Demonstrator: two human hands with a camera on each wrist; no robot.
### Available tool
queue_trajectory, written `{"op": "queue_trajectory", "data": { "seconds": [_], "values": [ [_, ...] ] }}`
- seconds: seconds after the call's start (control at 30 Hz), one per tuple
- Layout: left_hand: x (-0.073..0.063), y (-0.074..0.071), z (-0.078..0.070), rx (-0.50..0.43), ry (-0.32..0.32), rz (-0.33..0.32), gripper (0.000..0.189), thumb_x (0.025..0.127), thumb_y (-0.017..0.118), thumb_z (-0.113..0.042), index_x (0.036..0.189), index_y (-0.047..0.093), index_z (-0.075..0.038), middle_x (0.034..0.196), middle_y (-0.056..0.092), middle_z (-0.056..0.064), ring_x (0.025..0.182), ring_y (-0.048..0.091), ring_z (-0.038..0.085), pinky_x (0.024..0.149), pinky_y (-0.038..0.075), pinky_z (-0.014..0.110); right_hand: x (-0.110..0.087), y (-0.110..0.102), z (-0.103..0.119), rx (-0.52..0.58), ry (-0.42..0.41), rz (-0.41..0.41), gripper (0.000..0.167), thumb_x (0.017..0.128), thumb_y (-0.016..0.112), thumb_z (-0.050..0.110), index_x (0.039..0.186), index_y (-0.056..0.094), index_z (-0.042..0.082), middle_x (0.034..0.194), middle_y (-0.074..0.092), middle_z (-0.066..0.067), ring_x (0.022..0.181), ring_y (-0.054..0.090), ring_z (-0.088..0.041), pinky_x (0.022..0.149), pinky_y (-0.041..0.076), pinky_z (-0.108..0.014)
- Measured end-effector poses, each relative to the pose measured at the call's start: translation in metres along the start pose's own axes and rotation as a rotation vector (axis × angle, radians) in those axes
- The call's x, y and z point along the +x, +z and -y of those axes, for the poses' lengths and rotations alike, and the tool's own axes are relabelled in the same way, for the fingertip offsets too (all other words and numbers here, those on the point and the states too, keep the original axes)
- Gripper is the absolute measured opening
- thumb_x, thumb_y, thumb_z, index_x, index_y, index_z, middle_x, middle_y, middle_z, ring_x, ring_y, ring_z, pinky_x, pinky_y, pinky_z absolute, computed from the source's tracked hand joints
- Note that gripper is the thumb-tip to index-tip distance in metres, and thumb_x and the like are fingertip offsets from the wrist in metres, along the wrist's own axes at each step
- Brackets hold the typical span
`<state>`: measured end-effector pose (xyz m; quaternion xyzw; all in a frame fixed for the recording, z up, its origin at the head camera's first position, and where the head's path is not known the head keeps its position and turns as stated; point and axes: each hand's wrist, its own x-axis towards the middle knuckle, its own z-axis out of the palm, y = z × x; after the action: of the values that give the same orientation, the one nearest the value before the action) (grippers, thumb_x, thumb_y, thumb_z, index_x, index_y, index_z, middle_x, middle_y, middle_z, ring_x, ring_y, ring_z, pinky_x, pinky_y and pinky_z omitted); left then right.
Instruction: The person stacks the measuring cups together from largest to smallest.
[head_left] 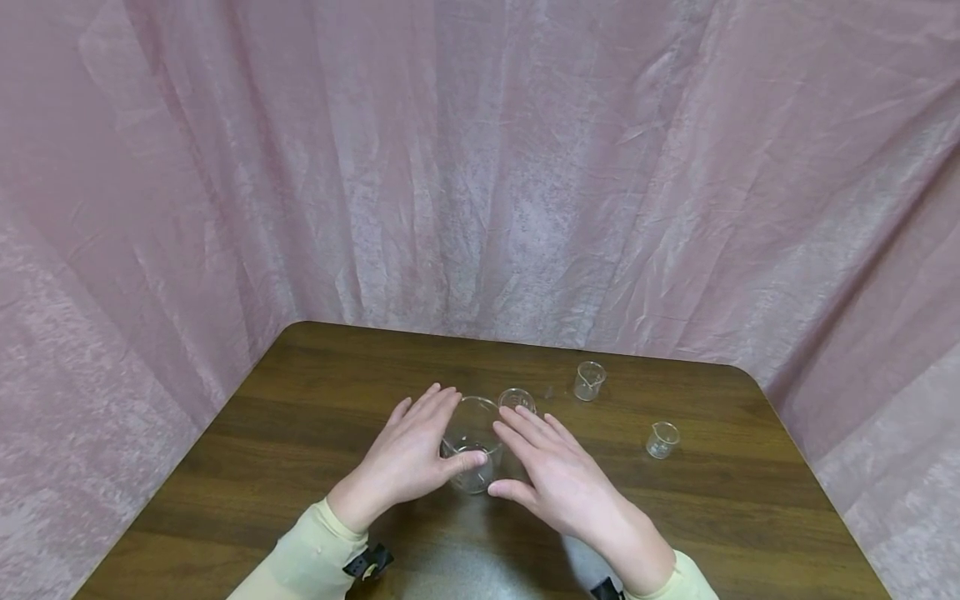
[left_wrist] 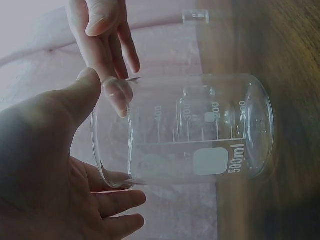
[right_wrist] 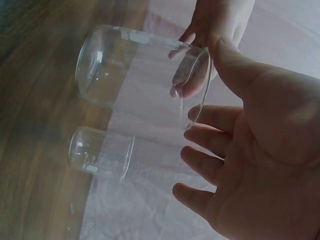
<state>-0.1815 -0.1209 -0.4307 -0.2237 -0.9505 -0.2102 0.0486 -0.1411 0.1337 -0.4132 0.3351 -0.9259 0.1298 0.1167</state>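
Note:
A large clear glass beaker (head_left: 472,479), with "500ml" and a white scale printed on its wall, stands upright on the table between both hands. My left hand (head_left: 408,458) is at its left side, fingers extended and thumb reaching across near the rim. On the other side is my right hand (head_left: 562,483), palm toward the glass, its fingers spread and nearly straight. In the right wrist view, the right fingertips (right_wrist: 192,134) lie right at the beaker's rim. Neither hand curls round the glass. A smaller beaker (right_wrist: 102,152) stands just behind, partly hidden by the right hand in the head view.
Two small beakers stand to the right on the dark wooden table (head_left: 300,400), one farther back (head_left: 590,381) and the smallest (head_left: 663,440) nearer. Pink curtains (head_left: 480,167) hang behind the table's rear edge and at the sides.

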Motion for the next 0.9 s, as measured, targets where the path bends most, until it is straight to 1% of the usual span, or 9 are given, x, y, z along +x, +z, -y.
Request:
{"op": "queue_trajectory", "data": {
  "seconds": [0.4,0.6,0.9],
  "values": [
    [0.000,0.005,-0.006,-0.001,0.040,0.035,0.103,0.096,0.075,-0.069,0.168,0.043,-0.003,0.175,0.041,0.012,0.166,0.027,0.034,0.128,0.023,0.070,-0.009,-0.006,-0.007,0.028,-0.005,0.009,0.075,0.103,0.073,0.053,0.158,0.059,0.004,0.169,0.050,-0.010,0.159,0.042,-0.031,0.128,0.033,-0.059],
    [-0.001,0.008,-0.009,-0.009,0.055,0.023,0.102,0.097,0.075,-0.069,0.167,0.043,-0.002,0.174,0.042,0.012,0.165,0.028,0.033,0.129,0.024,0.068,-0.010,-0.009,-0.011,0.051,-0.013,0.010,0.073,0.101,0.077,0.049,0.156,0.060,0.003,0.166,0.053,-0.012,0.158,0.044,-0.032,0.127,0.033,-0.060],
    [0.000,0.011,-0.011,-0.006,0.077,0.006,0.100,0.097,0.076,-0.067,0.166,0.045,-0.002,0.172,0.044,0.013,0.164,0.030,0.034,0.130,0.023,0.066,-0.013,-0.011,-0.015,0.077,-0.020,0.018,0.072,0.103,0.075,0.049,0.155,0.061,0.003,0.166,0.053,-0.010,0.157,0.045,-0.033,0.127,0.033,-0.061]
  ]
}}
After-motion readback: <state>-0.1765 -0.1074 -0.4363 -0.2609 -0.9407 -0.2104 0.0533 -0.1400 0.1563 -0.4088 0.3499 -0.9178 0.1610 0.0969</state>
